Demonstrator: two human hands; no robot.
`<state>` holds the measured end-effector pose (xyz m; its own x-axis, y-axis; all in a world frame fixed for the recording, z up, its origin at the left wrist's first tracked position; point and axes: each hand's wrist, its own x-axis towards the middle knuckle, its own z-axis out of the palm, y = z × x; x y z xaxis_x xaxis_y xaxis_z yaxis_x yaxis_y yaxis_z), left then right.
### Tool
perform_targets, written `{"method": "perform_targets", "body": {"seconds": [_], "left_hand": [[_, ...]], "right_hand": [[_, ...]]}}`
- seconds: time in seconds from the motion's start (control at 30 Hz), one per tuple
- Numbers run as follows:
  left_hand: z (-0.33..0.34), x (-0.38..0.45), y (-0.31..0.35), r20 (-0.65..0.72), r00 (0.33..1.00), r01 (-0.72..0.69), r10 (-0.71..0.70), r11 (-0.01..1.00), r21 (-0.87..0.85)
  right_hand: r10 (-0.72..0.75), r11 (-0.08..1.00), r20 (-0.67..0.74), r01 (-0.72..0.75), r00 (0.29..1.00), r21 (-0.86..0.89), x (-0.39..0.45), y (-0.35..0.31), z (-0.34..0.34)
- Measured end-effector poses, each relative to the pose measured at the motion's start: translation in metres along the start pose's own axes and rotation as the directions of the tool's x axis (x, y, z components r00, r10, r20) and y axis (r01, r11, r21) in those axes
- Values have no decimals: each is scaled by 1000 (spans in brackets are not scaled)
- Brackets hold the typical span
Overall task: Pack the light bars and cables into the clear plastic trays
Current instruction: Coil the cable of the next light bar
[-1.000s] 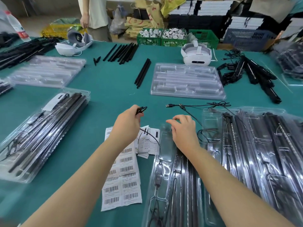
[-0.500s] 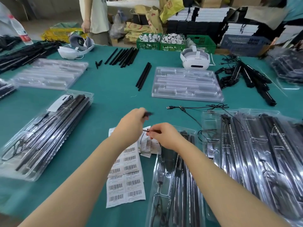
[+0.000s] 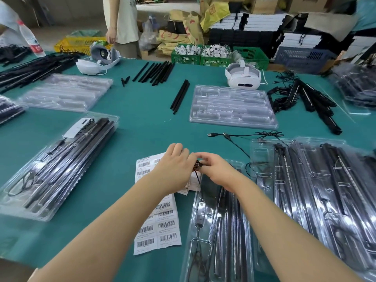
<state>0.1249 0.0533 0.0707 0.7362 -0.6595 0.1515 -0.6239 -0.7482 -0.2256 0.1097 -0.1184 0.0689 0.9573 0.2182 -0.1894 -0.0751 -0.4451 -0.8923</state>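
With my left hand (image 3: 176, 168) and right hand (image 3: 216, 171) both pinching the small cable coil (image 3: 197, 165) just above the near tray (image 3: 205, 220) on the counter (image 3: 142, 123), I judge a slack grip could let it spring loose.

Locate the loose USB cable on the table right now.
Head view, right of centre: the USB cable lies on the green table, between the empty clear tray and the packed trays, beyond the right hand.
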Motion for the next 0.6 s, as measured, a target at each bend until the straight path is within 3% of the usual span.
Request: {"method": "perform_targets", "body": {"seconds": [0.2,0.3,0.47,0.6], "left_hand": [[-5,2,2,166,984,70,-65,997,-27],[-6,4,1,179,982,78,-65,995,-65],[-8,5,0,147,989,30,-25,999,-32],[-12,9,3,142,990,9,-1,998,-59]], "right_hand": [[-12,997,130,21,991,-68,-2,-2,-6],[-61,947,87,85,994,-308,-4,-1,-2],[-173,902,-34,144,984,-408,-5,0,10],[-330,763,-63,227,942,-605,-3,4,18]]}}
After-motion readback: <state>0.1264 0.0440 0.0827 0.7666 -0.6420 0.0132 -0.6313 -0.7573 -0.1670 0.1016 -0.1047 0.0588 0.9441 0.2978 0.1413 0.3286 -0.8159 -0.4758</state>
